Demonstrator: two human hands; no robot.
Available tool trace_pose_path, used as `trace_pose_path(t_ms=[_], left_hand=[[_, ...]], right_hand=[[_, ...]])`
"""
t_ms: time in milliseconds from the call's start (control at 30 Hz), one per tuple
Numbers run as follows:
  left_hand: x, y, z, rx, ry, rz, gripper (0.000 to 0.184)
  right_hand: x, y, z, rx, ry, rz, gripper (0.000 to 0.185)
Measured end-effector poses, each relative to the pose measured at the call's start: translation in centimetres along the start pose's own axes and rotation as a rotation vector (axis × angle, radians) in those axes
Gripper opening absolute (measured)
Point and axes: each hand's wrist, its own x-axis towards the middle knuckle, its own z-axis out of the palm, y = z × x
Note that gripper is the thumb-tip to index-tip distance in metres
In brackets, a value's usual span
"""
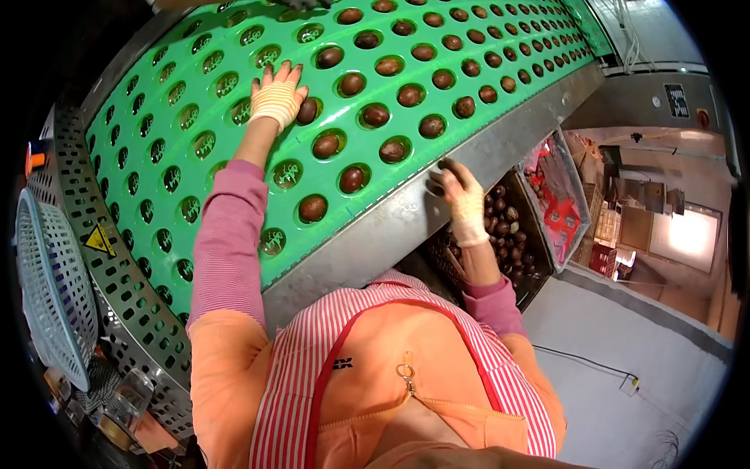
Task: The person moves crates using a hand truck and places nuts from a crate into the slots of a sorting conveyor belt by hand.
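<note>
My left hand, in a pale striped glove with bare fingertips, lies over the green belt with its fingers stretched out. Beside its thumb a dark brown passion fruit sits in one of the belt's round cups; whether they touch I cannot tell. My right hand, gloved the same way with darkened fingertips, hovers near the belt's metal side rail. Its fingers are loosely bent and apart, with no fruit visible in them. Below it, a crate holds many passion fruit.
A perforated metal guard with a yellow warning sign borders the belt's left side. A pale blue plastic basket stands outside it. At right is a plastic-lined box with red contents. A cable runs over the grey floor.
</note>
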Motion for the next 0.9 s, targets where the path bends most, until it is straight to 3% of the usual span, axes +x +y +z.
trace_pose_path(t_ms=[100,133,200,233,333,467,533,600,767,800,900], left_hand=[[-1.7,2.1,-1.2,-0.095,0.176,0.012,0.049],[-2.4,3.1,-2.0,-0.094,0.025,-0.043,0.045],[-3.4,4.5,-3.3,-0.085,-0.269,-0.162,0.039],[-4.0,4.0,-1.3,-0.032,-0.133,-0.075,0.029],[-3.4,3.2,0.0,0.123,-0.077,0.262,0.033],[-5.7,7.5,-3.3,0.071,0.042,0.148,0.041],[-5.9,9.9,-3.1,-0.169,-0.152,0.251,0.046],[-6.8,11.8,-0.4,-0.453,-0.157,0.498,0.045],[-7.6,18.0,-2.7,-0.162,-0.287,0.279,0.028],[-7.1,18.3,-3.0,-0.114,-0.300,0.251,0.027],[-4.3,18.1,-2.3,-0.043,-0.035,0.245,0.039]], right_hand=[[-2.7,1.7,-5.4,-0.080,0.213,-0.059,0.041],[-3.7,2.0,-7.7,-0.253,0.244,-0.065,0.038],[-5.6,2.6,-9.7,-0.187,0.357,-0.010,0.036],[-6.1,3.3,-10.7,-0.168,0.382,0.017,0.037],[-7.2,4.4,-11.7,-0.198,0.389,-0.006,0.036],[-8.3,4.2,-12.9,-0.213,0.291,-0.184,0.033],[-9.4,4.3,-13.7,-0.166,0.315,-0.166,0.031],[-10.0,5.5,-15.4,-0.154,0.341,-0.160,0.031],[-12.5,7.1,-19.5,-0.075,0.396,-0.110,0.033],[-12.8,8.1,-20.8,-0.174,0.426,-0.118,0.035],[-14.8,8.4,-24.7,-0.372,0.559,-0.042,0.041]])
